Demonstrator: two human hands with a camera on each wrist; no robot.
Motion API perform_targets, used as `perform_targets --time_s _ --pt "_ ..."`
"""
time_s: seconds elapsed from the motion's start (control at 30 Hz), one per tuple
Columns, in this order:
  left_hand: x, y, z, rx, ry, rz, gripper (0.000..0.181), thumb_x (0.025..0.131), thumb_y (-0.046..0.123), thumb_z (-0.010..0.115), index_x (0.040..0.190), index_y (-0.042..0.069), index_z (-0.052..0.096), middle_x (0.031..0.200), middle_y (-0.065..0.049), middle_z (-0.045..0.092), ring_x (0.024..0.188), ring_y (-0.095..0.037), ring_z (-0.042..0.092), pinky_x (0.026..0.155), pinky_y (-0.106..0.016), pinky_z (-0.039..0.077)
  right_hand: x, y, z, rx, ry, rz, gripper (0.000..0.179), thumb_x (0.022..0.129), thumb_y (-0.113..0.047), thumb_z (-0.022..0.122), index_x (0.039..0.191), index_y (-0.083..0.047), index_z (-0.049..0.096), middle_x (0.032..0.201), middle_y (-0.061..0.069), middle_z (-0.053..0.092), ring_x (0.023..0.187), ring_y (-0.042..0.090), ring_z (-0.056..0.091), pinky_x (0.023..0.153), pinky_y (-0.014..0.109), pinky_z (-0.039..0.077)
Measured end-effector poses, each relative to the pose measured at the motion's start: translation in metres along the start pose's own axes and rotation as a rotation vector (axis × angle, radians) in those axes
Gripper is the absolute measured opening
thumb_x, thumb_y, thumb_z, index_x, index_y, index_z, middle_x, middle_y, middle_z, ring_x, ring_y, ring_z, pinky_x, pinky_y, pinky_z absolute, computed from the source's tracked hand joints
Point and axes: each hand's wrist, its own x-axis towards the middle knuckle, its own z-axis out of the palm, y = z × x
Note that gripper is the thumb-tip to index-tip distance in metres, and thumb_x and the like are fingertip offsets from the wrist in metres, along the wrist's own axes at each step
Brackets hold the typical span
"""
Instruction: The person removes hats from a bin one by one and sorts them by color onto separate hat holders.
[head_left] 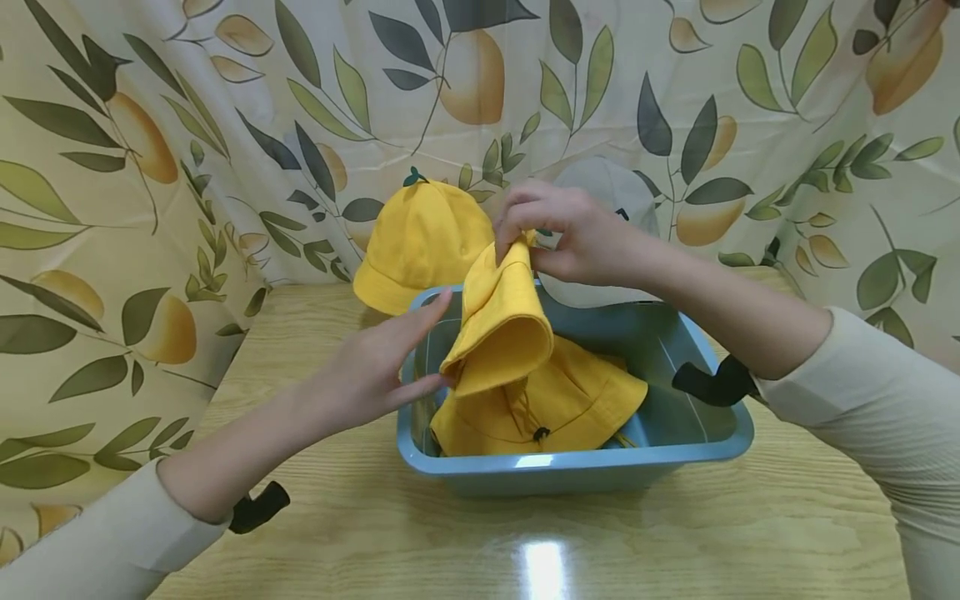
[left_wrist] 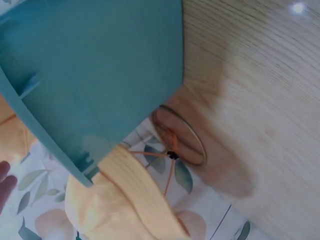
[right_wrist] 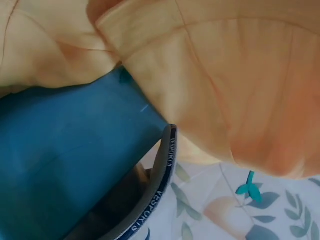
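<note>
My right hand (head_left: 566, 229) pinches the crown of a yellow bucket hat (head_left: 498, 337) and holds it above a blue-grey plastic bin (head_left: 577, 454), opening facing down toward me. A green sprout ornament (right_wrist: 250, 190) juts from that hat's top in the right wrist view. My left hand (head_left: 378, 358) is spread at the hat's left brim, thumb and fingers apart; whether the fingertips touch it I cannot tell. Another yellow hat (head_left: 592, 400) lies in the bin, with a dark cord toggle (head_left: 542, 434) at its brim. Only fingertips (left_wrist: 5, 185) of the left hand show in the left wrist view.
Behind the bin's left side a yellow hat (head_left: 427, 237) with a green sprout sits raised, a wire ring (left_wrist: 192, 131) and cord beneath it. A pale grey cap (head_left: 611, 196), lettering along its brim edge (right_wrist: 162, 175), stands behind the bin. Leaf-patterned cloth (head_left: 247, 92) surrounds the wooden table (head_left: 337, 525).
</note>
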Motion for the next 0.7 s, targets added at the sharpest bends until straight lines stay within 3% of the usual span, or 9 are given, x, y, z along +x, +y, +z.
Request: perform_targets --time_s 0.1,0.17,0.27,0.43,0.5,0.6,0.7 --pt "0.002 -0.004 0.003 -0.010 0.076 0.023 0.067 0.078 0.000 0.073 0.137 -0.009 0.042 0.126 -0.021 0.059 0.081 -0.021 0.066 0.065 -0.027 0.055 0.001 0.004 0.000 -0.025 0.015 0.009 0.027 0.072 0.022 0.063 0.081 -0.003 0.063 0.088 0.009 0.061 0.088 0.020 0.057 0.080 0.021 0.045" --pt "0.003 -0.007 0.003 -0.011 0.148 0.023 0.057 0.078 -0.010 0.066 0.132 -0.009 0.048 0.115 -0.019 0.065 0.066 -0.017 0.059 0.056 -0.024 0.050 0.002 0.007 0.001 -0.038 0.031 0.015 0.024 0.073 0.020 0.065 0.081 -0.003 0.063 0.087 0.010 0.061 0.086 0.020 0.057 0.079 0.022 0.046" --pt "0.007 -0.014 0.001 -0.023 0.270 -0.007 0.046 0.078 -0.018 0.059 0.122 -0.010 0.057 0.100 -0.019 0.069 0.059 -0.016 0.050 0.053 -0.023 0.044 0.002 0.009 0.005 -0.099 0.066 0.066 0.018 0.076 0.012 0.070 0.087 -0.001 0.066 0.089 0.010 0.064 0.086 0.021 0.058 0.079 0.026 0.047" --pt "0.016 -0.021 -0.007 -0.091 0.393 -0.134 0.039 0.081 -0.019 0.054 0.118 -0.008 0.062 0.090 -0.018 0.071 0.052 -0.013 0.042 0.050 -0.016 0.035 -0.001 -0.001 0.012 -0.240 0.146 0.319 0.029 0.081 0.001 0.071 0.108 0.005 0.063 0.101 0.017 0.062 0.090 0.027 0.056 0.082 0.036 0.047" --pt "0.023 -0.021 -0.012 -0.146 0.441 -0.193 0.037 0.083 -0.018 0.053 0.118 -0.008 0.062 0.090 -0.020 0.070 0.053 -0.010 0.047 0.051 -0.013 0.039 -0.001 -0.009 0.014 -0.250 0.177 0.419 0.032 0.082 -0.002 0.071 0.112 0.006 0.060 0.103 0.018 0.060 0.088 0.028 0.055 0.081 0.036 0.047" --pt "0.038 -0.021 -0.024 -0.246 0.545 -0.297 0.034 0.085 -0.016 0.051 0.117 -0.008 0.062 0.094 -0.022 0.070 0.055 -0.002 0.056 0.052 -0.013 0.048 0.002 -0.019 0.015 -0.218 0.248 0.511 0.032 0.085 -0.005 0.070 0.113 0.005 0.058 0.107 0.017 0.057 0.087 0.025 0.055 0.080 0.034 0.047" --pt "0.052 -0.021 -0.039 -0.346 0.621 -0.384 0.033 0.090 -0.011 0.050 0.120 -0.005 0.061 0.109 -0.022 0.066 0.067 0.005 0.064 0.057 -0.017 0.053 0.007 -0.026 0.015 -0.124 0.338 0.539 0.032 0.087 -0.007 0.067 0.115 0.005 0.055 0.112 0.015 0.053 0.088 0.017 0.056 0.083 0.027 0.049"
